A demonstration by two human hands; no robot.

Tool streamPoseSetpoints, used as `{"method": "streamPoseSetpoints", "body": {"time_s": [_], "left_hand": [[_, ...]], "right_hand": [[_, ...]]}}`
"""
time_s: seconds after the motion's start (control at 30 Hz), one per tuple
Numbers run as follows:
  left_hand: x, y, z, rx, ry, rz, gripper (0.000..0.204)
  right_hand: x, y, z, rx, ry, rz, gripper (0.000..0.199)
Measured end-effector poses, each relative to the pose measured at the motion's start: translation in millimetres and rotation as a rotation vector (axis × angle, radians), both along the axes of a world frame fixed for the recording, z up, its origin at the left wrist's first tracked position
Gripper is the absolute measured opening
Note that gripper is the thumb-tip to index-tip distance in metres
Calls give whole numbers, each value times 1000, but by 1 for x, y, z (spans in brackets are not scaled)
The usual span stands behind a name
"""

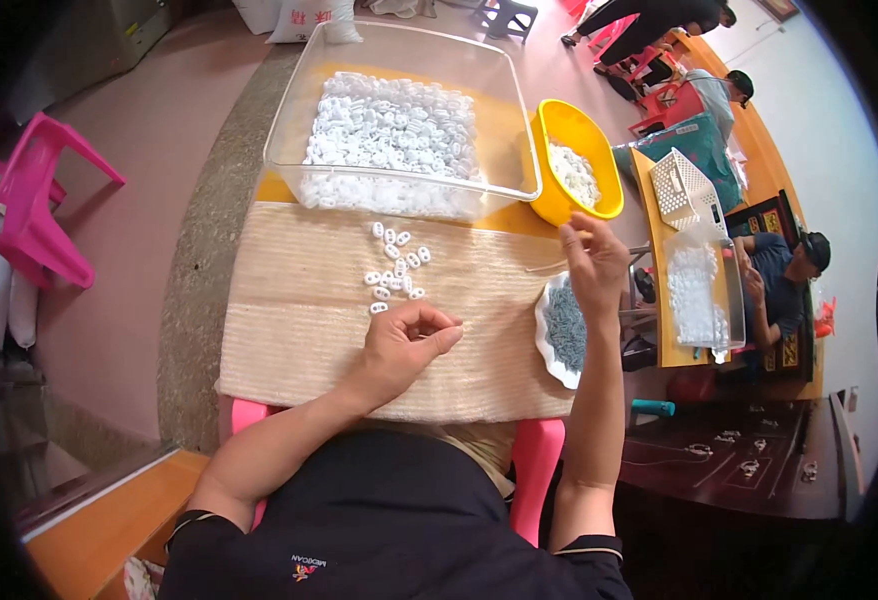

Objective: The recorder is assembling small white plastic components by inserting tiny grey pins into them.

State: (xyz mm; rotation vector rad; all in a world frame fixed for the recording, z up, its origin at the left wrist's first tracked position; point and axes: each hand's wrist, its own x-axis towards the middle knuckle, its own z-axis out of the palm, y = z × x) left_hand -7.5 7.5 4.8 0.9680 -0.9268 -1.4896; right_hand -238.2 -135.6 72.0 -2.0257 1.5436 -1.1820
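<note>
My left hand (404, 345) rests low over the beige ribbed mat (299, 330), thumb and fingers pinched together; what they hold, if anything, is too small to make out. Just beyond it lies a loose group of small white oval plastic pieces (400, 267), each with two dark holes. My right hand (599, 262) is raised at the mat's right side, fingers closed in a pinch whose contents I cannot make out. Beneath that forearm, partly hidden, sits a white scalloped bowl (542, 335) of tiny blue-grey pieces (565, 325). A thin pale strand (546, 267) shows left of the right wrist.
A clear plastic bin (504, 110) of many white pieces stands at the far side, beside a yellow basin (614, 190) holding white items. A pink stool (44, 200) is at left. At right, a person (784, 280) sits by another table (674, 345) with a white perforated basket (684, 190).
</note>
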Motion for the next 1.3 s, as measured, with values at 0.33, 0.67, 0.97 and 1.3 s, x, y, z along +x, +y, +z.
{"method": "streamPoseSetpoints", "body": {"time_s": [0.33,0.67,0.97,1.3], "left_hand": [[-6,5,-2,-44,-68,15,10],[-6,7,0,-25,-60,28,9],[-4,4,-6,-17,-29,34,8],[0,3,-4,-14,-51,49,13]], "right_hand": [[73,32,-37,186,199,429,21],[112,23,-41,-38,483,530,27],[126,30,-2,347,290,510,22],[152,-51,71,52,254,529,20]]}}
